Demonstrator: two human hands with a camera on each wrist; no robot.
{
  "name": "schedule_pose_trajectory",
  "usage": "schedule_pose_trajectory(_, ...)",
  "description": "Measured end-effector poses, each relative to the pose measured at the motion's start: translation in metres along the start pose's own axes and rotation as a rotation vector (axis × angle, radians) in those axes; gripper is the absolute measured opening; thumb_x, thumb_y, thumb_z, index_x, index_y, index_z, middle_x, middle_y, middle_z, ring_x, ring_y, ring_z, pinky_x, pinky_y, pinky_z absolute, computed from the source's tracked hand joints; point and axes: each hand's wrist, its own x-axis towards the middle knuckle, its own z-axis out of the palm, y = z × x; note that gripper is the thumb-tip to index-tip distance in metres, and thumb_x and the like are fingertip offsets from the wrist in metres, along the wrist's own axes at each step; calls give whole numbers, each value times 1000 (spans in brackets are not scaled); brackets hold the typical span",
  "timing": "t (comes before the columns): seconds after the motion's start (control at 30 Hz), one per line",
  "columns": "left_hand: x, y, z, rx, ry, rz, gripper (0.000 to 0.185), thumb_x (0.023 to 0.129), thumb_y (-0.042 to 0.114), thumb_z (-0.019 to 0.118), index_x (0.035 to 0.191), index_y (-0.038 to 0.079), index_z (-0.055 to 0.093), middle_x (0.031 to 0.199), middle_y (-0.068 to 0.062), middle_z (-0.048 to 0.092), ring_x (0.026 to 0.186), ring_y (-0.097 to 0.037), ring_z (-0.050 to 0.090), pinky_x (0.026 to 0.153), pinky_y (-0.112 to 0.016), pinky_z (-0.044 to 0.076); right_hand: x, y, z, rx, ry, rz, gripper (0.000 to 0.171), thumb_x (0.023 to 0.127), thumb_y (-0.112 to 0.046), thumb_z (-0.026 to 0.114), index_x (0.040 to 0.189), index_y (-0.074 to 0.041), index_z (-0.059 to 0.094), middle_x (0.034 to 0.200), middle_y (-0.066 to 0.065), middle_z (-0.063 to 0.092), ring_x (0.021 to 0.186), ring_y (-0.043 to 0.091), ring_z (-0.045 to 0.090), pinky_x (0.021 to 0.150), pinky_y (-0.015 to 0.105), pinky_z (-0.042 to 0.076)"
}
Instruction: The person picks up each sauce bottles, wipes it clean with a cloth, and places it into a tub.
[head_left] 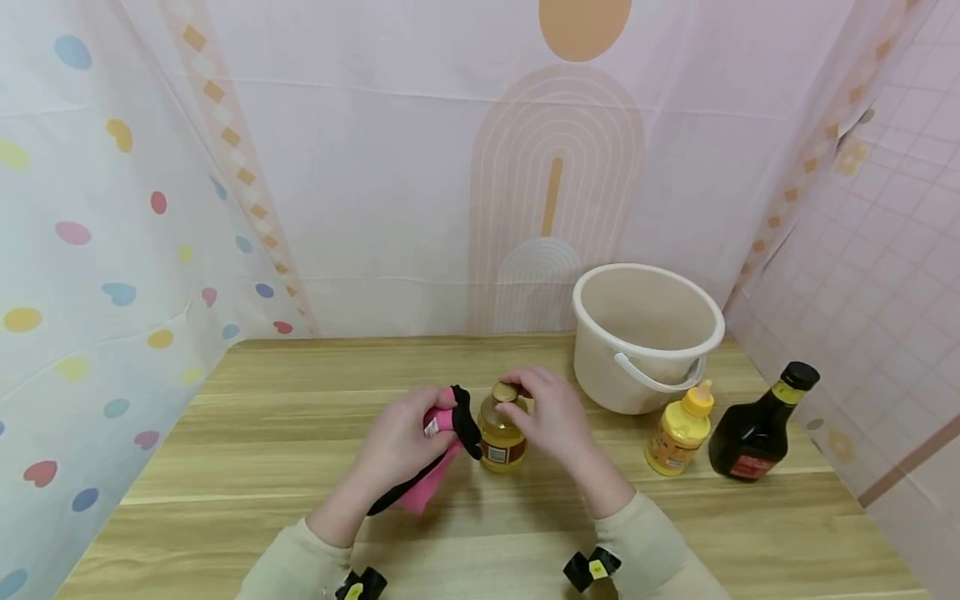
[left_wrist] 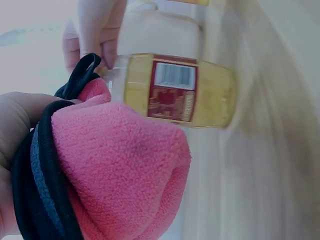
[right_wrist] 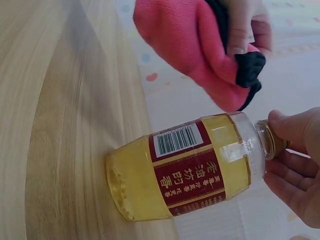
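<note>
A clear bottle of yellow oil (head_left: 501, 433) with a red label and a gold cap stands on the table in front of the person. The right hand (head_left: 551, 417) grips its cap and neck, thumb on the near side, as the right wrist view shows closely. Just left of the bottle, the left hand (head_left: 405, 437) holds a bunched pink cloth (left_wrist: 120, 160) with black edging and a small black loop. The cloth hangs beside the bottle; in the right wrist view a gap shows between cloth (right_wrist: 185, 45) and bottle (right_wrist: 175, 170).
A cream bucket (head_left: 600, 358) with a white handle stands at the back right. In front of it are a yellow squeeze bottle (head_left: 677, 437) and a dark sauce bottle (head_left: 750, 442) with a black cap. Patterned curtains (head_left: 375, 183) border the wooden table (head_left: 285, 417) behind and at both sides.
</note>
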Motion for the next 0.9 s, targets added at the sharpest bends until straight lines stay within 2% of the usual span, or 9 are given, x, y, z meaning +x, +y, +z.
schedule_pose_trajectory(0.17,8,6,-5,-15,2,48,30,73,12,87,97,15,69,96,3,68,86,-15,62,78,-37,50,0,5,0,82,-29,-12,33,79,-6,81,110,-3,70,103,8,68,88,20,64,78,33,54)
schedule_pose_trajectory(0.43,18,11,-6,-28,24,103,29,74,9,86,96,16,68,94,5,66,78,-14,53,71,-34,46,1,14,-3,229,-86,40,35,81,-1,78,115,-2,70,110,10,69,94,23,66,82,32,54)
schedule_pose_trajectory(0.53,20,12,-5,-24,33,112,29,74,10,86,97,15,68,94,4,66,78,-14,54,71,-34,46,2,14,-5,256,-106,58,36,81,0,77,116,0,68,109,11,69,95,24,66,82,32,54)
schedule_pose_trajectory(0.73,24,10,3,-39,42,116,30,73,10,87,98,12,70,98,1,68,88,-17,61,77,-37,50,4,16,-8,283,-139,69,34,83,2,75,116,-1,68,109,11,69,97,24,66,84,34,54)
schedule_pose_trajectory(0.9,28,5,13,-88,30,103,30,72,6,86,98,11,70,98,-1,68,93,-19,62,81,-39,50,3,16,-8,303,-133,76,32,83,4,74,115,-2,69,108,9,70,100,25,66,86,35,54)
